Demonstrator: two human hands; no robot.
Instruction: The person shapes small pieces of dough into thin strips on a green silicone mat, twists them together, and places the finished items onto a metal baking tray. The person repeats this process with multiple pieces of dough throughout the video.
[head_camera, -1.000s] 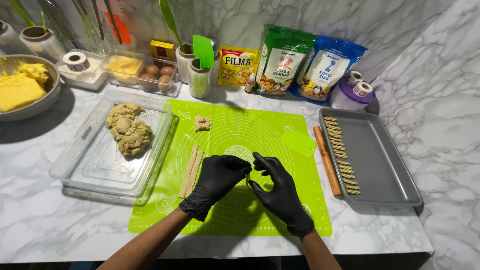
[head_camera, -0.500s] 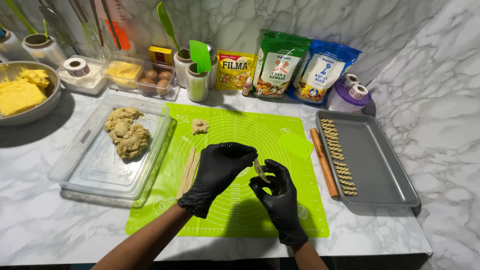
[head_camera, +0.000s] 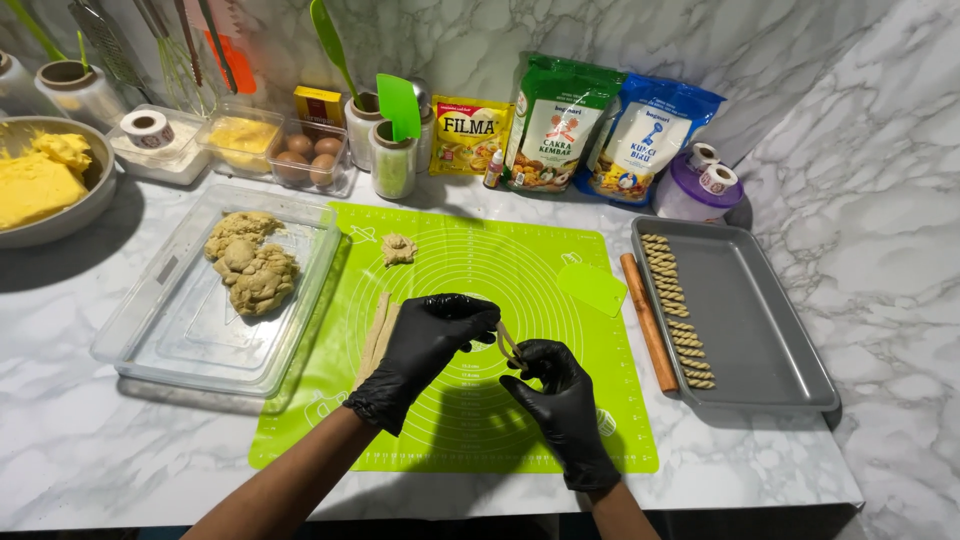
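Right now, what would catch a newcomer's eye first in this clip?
Two black-gloved hands, left and right, hold a thin dough strip between them above the bright green mat at centre. At right, a grey tray holds a column of twisted sticks along its left side. At left, a clear tray holds dough lumps.

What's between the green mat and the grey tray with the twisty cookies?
In the head view, a brown rolling pin lies on the counter between the green mat and the grey tray, right alongside the tray's left edge.

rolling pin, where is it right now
In the head view the wooden rolling pin lies on the right, between the green mat and the grey baking tray.
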